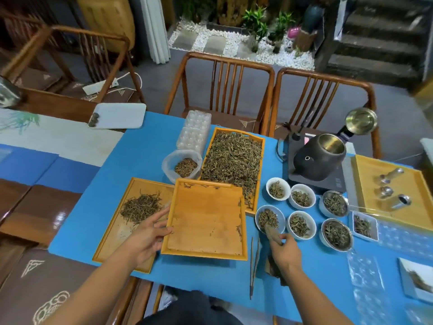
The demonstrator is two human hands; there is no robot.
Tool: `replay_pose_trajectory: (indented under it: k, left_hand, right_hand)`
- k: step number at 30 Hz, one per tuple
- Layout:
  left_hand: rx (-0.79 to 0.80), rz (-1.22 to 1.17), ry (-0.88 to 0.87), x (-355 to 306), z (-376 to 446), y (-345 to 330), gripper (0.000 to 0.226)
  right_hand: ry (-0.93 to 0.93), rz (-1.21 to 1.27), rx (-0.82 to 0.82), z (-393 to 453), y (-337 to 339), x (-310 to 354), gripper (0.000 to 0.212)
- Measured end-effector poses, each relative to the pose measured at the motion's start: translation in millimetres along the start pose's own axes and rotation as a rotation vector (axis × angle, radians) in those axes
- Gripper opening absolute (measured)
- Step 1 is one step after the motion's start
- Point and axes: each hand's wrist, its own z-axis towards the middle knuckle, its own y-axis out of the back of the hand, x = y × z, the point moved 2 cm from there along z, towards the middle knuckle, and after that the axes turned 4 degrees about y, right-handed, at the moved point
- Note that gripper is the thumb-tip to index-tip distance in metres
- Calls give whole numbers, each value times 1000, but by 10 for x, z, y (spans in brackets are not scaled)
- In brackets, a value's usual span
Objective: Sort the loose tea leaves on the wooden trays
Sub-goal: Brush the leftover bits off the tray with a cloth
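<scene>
Blue cloth covers the bench [98,184], and wooden chairs stand behind it.

The left hand [147,235] is the left grip; its fingers curl over the left rim of the middle tray [206,219] and hold it, thumb on the inner face. The right hand [284,252] pinches a brown wooden scoop [273,234], whose tip rests in a small white bowl [269,219] of leaves.

The middle tray is almost bare; only a few stray leaves lie along its far and right edges. Its long axis runs away from the person, slightly tilted to the right, and it partly overlaps the left tray [112,240]. On that tray a small pile of thin dark leaves [140,207] is already separated. The far tray [234,165] is full of mixed leaves, with its long axis also pointing away.

So the sorting seems only begun: one small pile is done, and the large heap remains. Beside the bowl, five more bowls [302,224] hold leaves, and thin tongs [254,266] lie near the right hand.
</scene>
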Motion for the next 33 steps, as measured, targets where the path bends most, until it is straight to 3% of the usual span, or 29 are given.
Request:
replay_pose_trajectory:
  k: [4,12,17,21,25,33]
  left_hand:
    - [-4,-81,-20,-24,-88,158,65]
    - [-126,-173,-89,87,-399,651,62]
    - [-220,-218,-115,167,-684,1045,63]
    - [-237,-273,-138,219,-889,1291,69]
    - [-272,-314,-153,265,-1014,1521,67]
    - [-312,-286,-149,302,-1236,1776,58]
  right_hand:
    - [222,30,-11,-104,41,538,12]
    - [714,-93,297,-370,-635,1794,43]
    - [957,-330,504,-721,-1350,2322,51]
    - [1071,-493,673,-1119,-1981,2573,50]
    - [1137,-628,740,-1497,-2494,2653,50]
    - [1337,-781,745,-1922,-3121,2774,47]
